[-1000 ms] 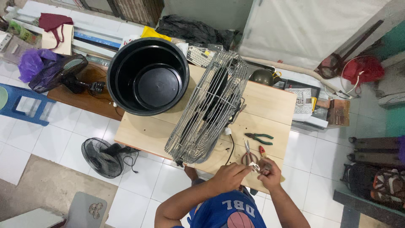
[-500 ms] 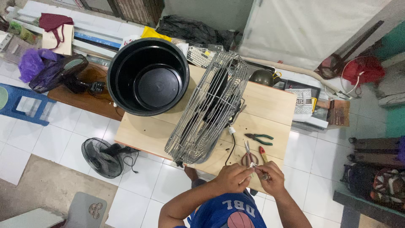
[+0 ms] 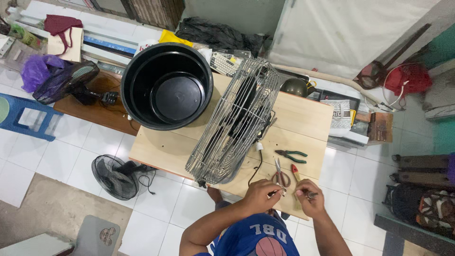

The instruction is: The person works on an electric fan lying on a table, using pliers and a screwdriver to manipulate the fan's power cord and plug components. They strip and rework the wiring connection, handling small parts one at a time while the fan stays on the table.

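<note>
Hands close together over table (image 3: 303,118), left hand (image 3: 259,195) pinching wire (image 3: 258,166), right hand (image 3: 309,198) grip closed on small metal part (image 3: 312,194).

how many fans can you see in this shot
3: a large wire-caged fan on the wooden table, a small black fan on the floor tiles, another dark fan at left. Others may be hidden.

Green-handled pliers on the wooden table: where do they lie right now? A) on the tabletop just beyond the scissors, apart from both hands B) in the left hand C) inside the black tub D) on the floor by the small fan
A: the green-handled pliers rest on the wooden table past the scissors, with neither hand touching them.
</note>
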